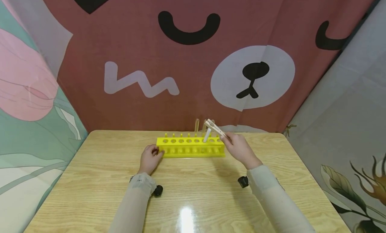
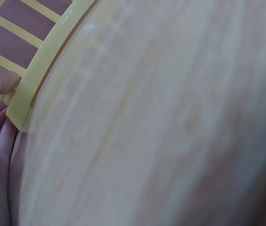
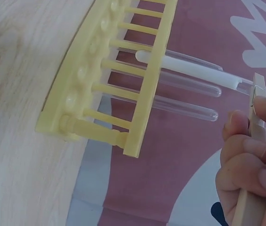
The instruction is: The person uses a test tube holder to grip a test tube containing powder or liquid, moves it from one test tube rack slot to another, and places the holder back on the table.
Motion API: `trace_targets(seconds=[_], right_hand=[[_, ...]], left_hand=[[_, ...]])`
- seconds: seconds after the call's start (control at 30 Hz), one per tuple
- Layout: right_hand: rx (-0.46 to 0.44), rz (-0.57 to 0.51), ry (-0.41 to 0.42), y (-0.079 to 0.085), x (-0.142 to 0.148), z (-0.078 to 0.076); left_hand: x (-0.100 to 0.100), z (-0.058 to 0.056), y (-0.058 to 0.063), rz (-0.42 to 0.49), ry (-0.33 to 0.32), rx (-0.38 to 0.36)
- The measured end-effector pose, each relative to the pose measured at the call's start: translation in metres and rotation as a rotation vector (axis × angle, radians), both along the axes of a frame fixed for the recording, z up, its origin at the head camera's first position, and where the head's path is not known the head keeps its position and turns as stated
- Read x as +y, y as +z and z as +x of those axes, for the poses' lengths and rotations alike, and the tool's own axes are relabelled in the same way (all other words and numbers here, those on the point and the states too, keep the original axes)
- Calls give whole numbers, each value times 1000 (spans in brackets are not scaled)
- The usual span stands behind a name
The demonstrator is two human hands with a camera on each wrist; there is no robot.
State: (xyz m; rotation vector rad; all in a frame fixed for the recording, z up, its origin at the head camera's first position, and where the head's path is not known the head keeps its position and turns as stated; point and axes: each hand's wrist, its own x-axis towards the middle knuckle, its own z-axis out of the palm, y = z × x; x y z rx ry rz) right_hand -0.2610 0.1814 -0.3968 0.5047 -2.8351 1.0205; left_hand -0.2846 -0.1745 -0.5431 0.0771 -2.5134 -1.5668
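Observation:
A yellow test tube rack (image 1: 193, 155) stands toward the back of the table. My left hand (image 1: 149, 159) grips its left end; in the left wrist view the thumb (image 2: 1, 81) lies over the rack's end. With curled fingers, my right hand (image 1: 241, 150) holds a wooden test tube clamp (image 1: 216, 129) beyond the rack's right half. Clamped near its mouth is a test tube (image 3: 194, 69) with white contents. It leans, and its rounded bottom has passed through a hole in the rack's upper board, above the base.
Clear test tubes (image 3: 185, 107) sit upside down on pegs along the rack's back. The wooden table (image 1: 193, 182) meets a brown printed cloth (image 1: 135, 112) behind the rack. Black devices (image 1: 158, 191) show by both wrists.

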Motion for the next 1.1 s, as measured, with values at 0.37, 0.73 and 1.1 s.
trace_targets(seconds=[0.37,0.73,1.1], right_hand=[[31,-22,-6,11,-1,2],[66,-50,-4,17,-5,2],[69,-65,13,15,-14,2]], left_hand=[[-1,-2,-4,-5,-4,24],[-2,-2,-7,1,0,26],[-2,-2,-6,-2,-4,34]])
